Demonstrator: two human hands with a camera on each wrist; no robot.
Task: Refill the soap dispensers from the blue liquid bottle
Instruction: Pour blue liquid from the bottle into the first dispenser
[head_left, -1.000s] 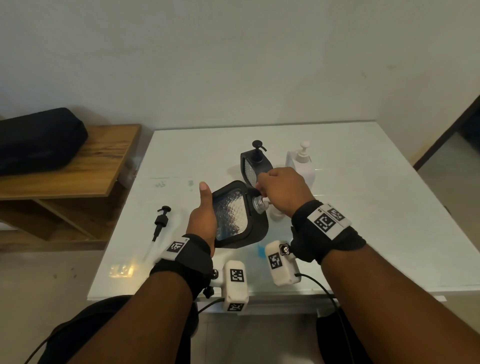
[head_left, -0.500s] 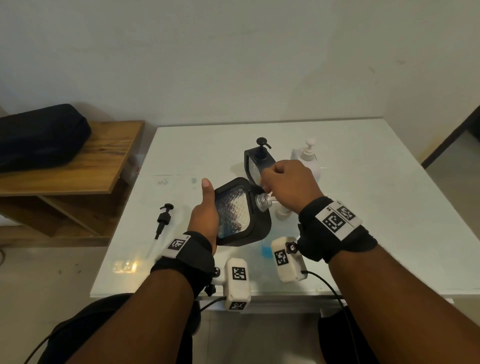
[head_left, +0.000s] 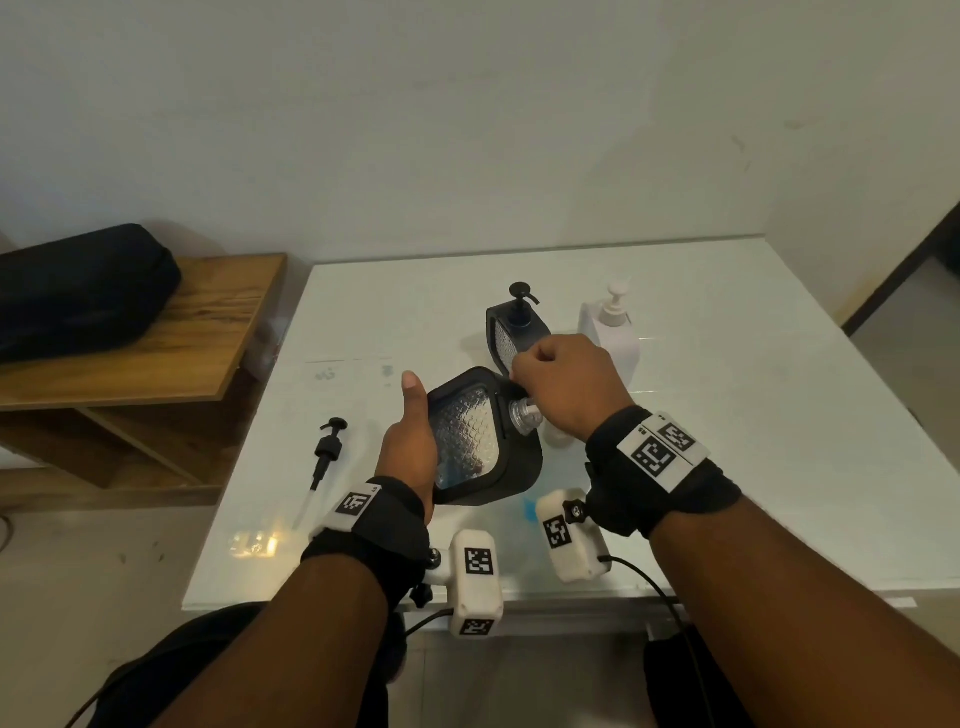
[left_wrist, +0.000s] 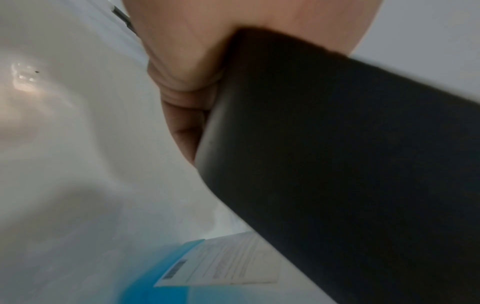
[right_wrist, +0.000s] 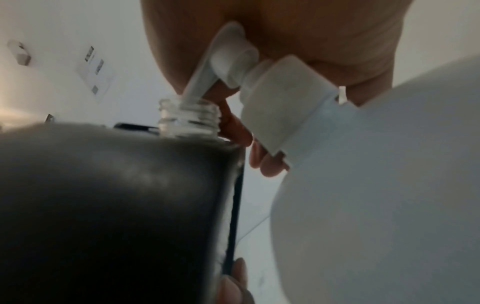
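My left hand (head_left: 413, 436) grips a black-framed dispenser (head_left: 470, 436) with a clear textured window, tilted so its open threaded neck (head_left: 521, 415) points right. My right hand (head_left: 566, 384) is curled over the pump head of the blue liquid bottle (head_left: 558, 439), which is mostly hidden beneath it. In the right wrist view the white pump nozzle (right_wrist: 198, 82) reaches into the clear neck (right_wrist: 188, 117). The bottle's white shoulder (right_wrist: 376, 185) fills the right side. The left wrist view shows the black dispenser's body (left_wrist: 337, 164) and the bottle's blue label (left_wrist: 182, 267).
A detached black pump (head_left: 327, 452) lies on the white table (head_left: 753, 415) to the left. A second black dispenser (head_left: 514, 332) and a white dispenser (head_left: 613, 332) stand behind my hands. A wooden bench (head_left: 171, 353) with a black bag (head_left: 78, 291) sits left of the table.
Both hands keep their holds on the dispenser and the pump. Only the head view has shifted slightly; nothing on the table has moved.
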